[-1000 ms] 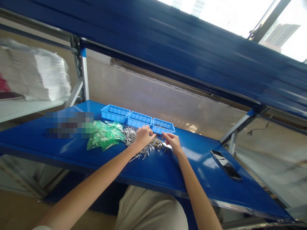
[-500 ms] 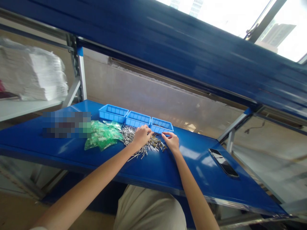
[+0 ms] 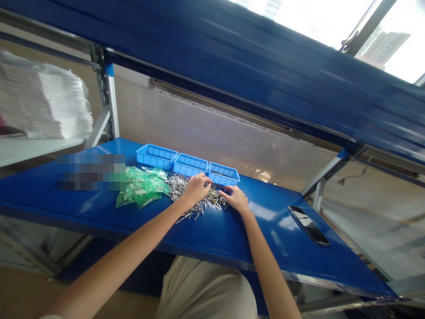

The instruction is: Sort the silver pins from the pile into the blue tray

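Note:
A pile of small metal rods [image 3: 195, 207], silvery on the left and darker or brassy on the right, lies on the blue table [image 3: 212, 235]. My left hand [image 3: 197, 188] is over the middle of the pile, its fingers closed together on something too small to make out. At the pile's right edge is my right hand [image 3: 236, 198], thumb and fingers apart, with its fingertips near the rods. Behind the pile stand three blue bins: the left [image 3: 156, 156], the middle [image 3: 190, 165] and the right one [image 3: 223, 173], which holds some dark rods.
Green plastic bags [image 3: 141, 188] lie left of the rods, beside a blurred patch. A phone [image 3: 308, 225] rests on the table's right part. A blue shelf beam [image 3: 212, 57] crosses above. Wrapped white stacks [image 3: 46, 99] stand on a side shelf at the left.
My right hand has shifted slightly left and down, and its fingertips are now closer to the pile's right edge. My left hand has barely moved.

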The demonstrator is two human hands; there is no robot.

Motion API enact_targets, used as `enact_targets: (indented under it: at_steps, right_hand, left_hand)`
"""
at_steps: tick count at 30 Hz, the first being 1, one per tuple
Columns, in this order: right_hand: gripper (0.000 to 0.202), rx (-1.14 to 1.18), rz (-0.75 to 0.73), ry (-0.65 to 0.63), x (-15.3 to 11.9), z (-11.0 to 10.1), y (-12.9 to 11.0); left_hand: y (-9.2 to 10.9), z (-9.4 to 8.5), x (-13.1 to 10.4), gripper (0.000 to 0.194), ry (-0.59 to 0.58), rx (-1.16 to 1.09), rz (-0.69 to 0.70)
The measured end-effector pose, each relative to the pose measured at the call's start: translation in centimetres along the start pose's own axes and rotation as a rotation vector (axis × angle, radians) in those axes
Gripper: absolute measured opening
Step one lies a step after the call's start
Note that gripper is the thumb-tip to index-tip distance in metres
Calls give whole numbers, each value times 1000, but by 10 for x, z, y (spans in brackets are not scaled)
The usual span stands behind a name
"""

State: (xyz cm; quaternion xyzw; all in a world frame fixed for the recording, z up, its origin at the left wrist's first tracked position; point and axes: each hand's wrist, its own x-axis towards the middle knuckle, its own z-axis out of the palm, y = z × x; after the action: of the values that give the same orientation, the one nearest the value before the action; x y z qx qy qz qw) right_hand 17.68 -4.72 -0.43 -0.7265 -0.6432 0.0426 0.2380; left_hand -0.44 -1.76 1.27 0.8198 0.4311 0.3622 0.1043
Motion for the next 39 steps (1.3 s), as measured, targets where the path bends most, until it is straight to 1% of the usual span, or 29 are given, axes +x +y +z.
enact_targets:
  at_steps: [2,4,5,7,9,11,16,20,23,25,30,34,39]
  right_hand:
    - [38,46,-61,-31,0,0,-1]
    - [36,78,-90,-53,-1,0,-3]
    - [35,89,-95,-60,-1,0,-4]
    - [34,106,-106,-67,-2,-1,-6]
    - [33,125,-125,-70,-2,-1,-5]
    - [32,154,-151,-79,-1,0,-3]
    - [36,236,-216,-120,2,3,0]
    - [45,253,-199,-131,1,2,-1]
    - [44,262,-191,-136,0,1,-2]
    - [43,267,-185,-125,-1,2,-2]
    - [39,286,-195,-107,0,3,-2]
    - [36,298,-176,-62,0,4,-2]
    - [36,364,-160,-25,1,8,-2]
  left_hand:
    - [2,0,-2,21,-72,-34,114]
    - [3,0,-6,24,-169,-35,258]
    - [4,1,-7,27,-215,-20,308]
    - [5,2,-9,31,-289,24,343]
    - [5,3,-9,31,-338,64,326]
    - [6,4,-9,27,-357,89,301]
    - [7,5,-8,26,-315,136,248]
    - [6,6,-8,23,-301,135,211]
    - [5,7,-8,20,-306,110,213]
    - [4,9,-7,19,-288,103,221]
    - [1,12,-6,17,-192,119,205]
    - [-1,12,-5,17,-176,121,161]
    - [1,11,-6,15,-130,110,150]
